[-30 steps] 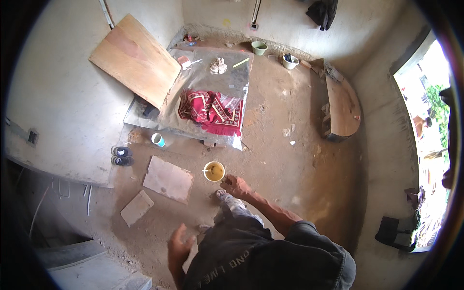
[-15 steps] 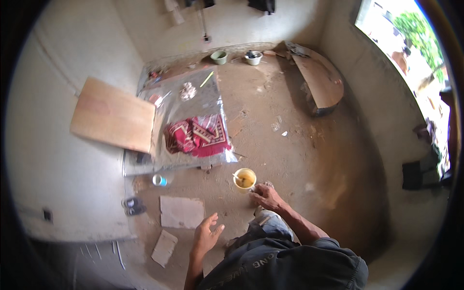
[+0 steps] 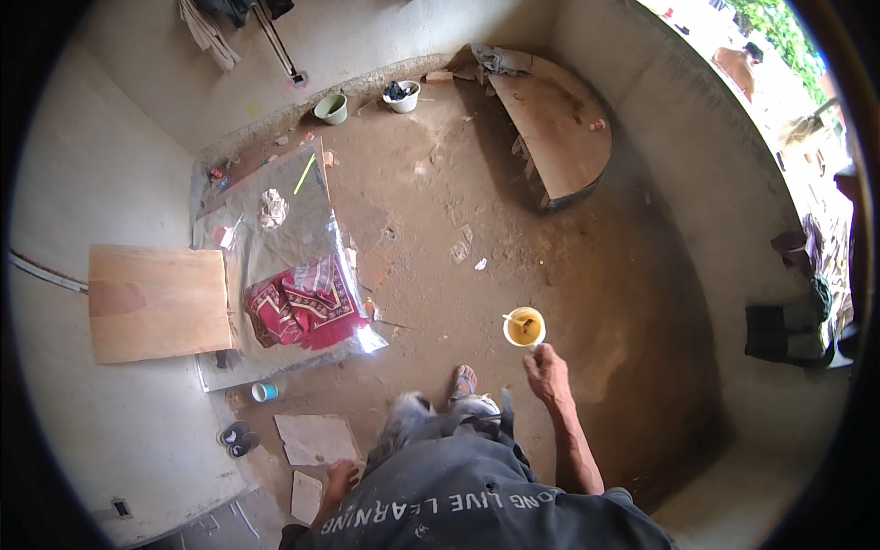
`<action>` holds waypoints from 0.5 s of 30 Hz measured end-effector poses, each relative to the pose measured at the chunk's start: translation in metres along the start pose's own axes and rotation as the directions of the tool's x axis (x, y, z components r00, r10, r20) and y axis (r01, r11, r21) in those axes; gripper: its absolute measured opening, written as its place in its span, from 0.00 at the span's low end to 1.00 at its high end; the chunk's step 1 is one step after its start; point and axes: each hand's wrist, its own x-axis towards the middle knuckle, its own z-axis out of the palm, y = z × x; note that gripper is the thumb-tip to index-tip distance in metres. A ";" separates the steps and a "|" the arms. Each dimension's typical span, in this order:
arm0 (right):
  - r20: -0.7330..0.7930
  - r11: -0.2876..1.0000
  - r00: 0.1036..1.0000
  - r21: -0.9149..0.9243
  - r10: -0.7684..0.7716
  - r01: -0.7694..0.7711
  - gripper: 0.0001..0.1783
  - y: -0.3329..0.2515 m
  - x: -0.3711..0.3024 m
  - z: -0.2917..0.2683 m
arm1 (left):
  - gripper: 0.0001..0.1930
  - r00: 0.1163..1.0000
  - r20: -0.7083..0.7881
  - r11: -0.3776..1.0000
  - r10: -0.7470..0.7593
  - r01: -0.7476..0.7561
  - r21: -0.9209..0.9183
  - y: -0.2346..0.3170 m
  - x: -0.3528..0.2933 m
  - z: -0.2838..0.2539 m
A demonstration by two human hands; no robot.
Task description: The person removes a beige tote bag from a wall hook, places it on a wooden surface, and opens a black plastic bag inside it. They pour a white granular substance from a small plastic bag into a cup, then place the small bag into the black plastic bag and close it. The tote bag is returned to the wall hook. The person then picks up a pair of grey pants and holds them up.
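Note:
My right hand (image 3: 547, 374) is closed round the handle of a pale yellow mug (image 3: 525, 327), held out in front of me over the dirt floor. A brownish-yellow content and a light-coloured spoon (image 3: 513, 319) show inside it. Low beside my body, my left hand (image 3: 342, 478) hangs near a flat pale board (image 3: 316, 440). Its fingers are loosely apart and small in view, with no object visible in them. My foot in a sandal (image 3: 465, 380) is on the floor between the hands.
At left a plastic-covered mat (image 3: 312, 220) carries a red patterned cloth (image 3: 307, 307). A plywood sheet (image 3: 158, 302) leans by the wall. Far off stand a green basin (image 3: 331, 110), a white basin (image 3: 401, 97) and a half-round wooden table (image 3: 559, 128). A blue-white cup (image 3: 264, 392) lies near dark shoes (image 3: 239, 438).
The view has swung to the right and I have stepped forward. My right hand still holds the mug, now farther right. My left hand has dropped back toward my side.

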 end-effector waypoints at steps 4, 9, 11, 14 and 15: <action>-0.117 0.984 0.980 0.097 0.158 -0.147 0.15 0.010 0.058 -0.016 | 0.11 0.991 0.079 0.983 -0.107 0.118 -0.138 0.006 -0.005 0.018; -0.141 0.978 0.970 0.097 0.196 -0.184 0.15 0.004 0.144 -0.001 | 0.07 0.990 0.117 0.978 -0.074 0.095 -0.185 0.108 0.045 0.063; -0.144 0.972 0.967 0.141 0.211 -0.191 0.14 -0.010 0.194 0.001 | 0.06 0.991 0.131 0.988 0.022 -0.002 -0.153 0.182 0.075 0.086; -0.123 0.910 0.951 0.346 0.285 -0.228 0.13 -0.039 0.274 0.008 | 0.06 0.996 0.077 0.971 0.042 -0.023 -0.237 0.319 0.124 0.124; -0.094 0.880 0.930 0.368 0.356 -0.299 0.13 -0.050 0.306 0.011 | 0.08 0.999 0.030 0.976 0.037 -0.030 -0.218 0.374 0.145 0.138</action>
